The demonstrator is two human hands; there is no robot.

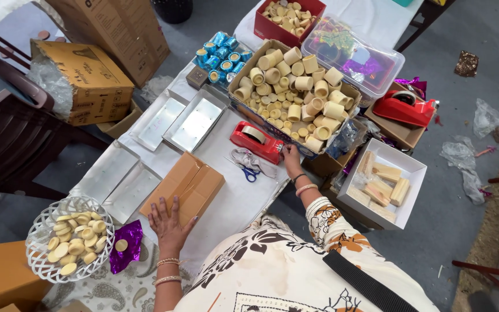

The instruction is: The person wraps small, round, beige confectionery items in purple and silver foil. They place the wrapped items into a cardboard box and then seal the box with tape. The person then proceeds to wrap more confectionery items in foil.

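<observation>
The left hand (168, 226) lies flat and spread, palm down, on a small brown cardboard box (183, 186) that rests closed on the white-covered surface (226, 202). The right hand (290, 157) reaches forward to the end of a red tape dispenser (256, 141), its fingers pinched narrow at the dispenser's cutting end; whether it grips tape I cannot tell. Just beside the dispenser lie blue-handled scissors (249, 171).

Behind the dispenser stands a large open carton (293, 95) heaped with cream-coloured cylinders and small round discs. Further back a red box (287, 18) holds more of the same cream pieces, and next to it a clear plastic tub (354, 56) with a lid holds shiny purple and multicoloured wrappings. A cluster of blue foil-wrapped rolls (219, 53) sits left of the carton. Four shallow silver trays (195, 122) lie in a row along the left edge of the surface. Near the left hand a white lattice basket (69, 238) holds cream discs, with a purple foil sheet (126, 245) touching it. To the right a white open box (382, 184) contains pale rectangular bars. A second red tape dispenser (404, 108) sits on a brown box at far right. Large printed brown cartons (85, 81) stand on the floor at left.
</observation>
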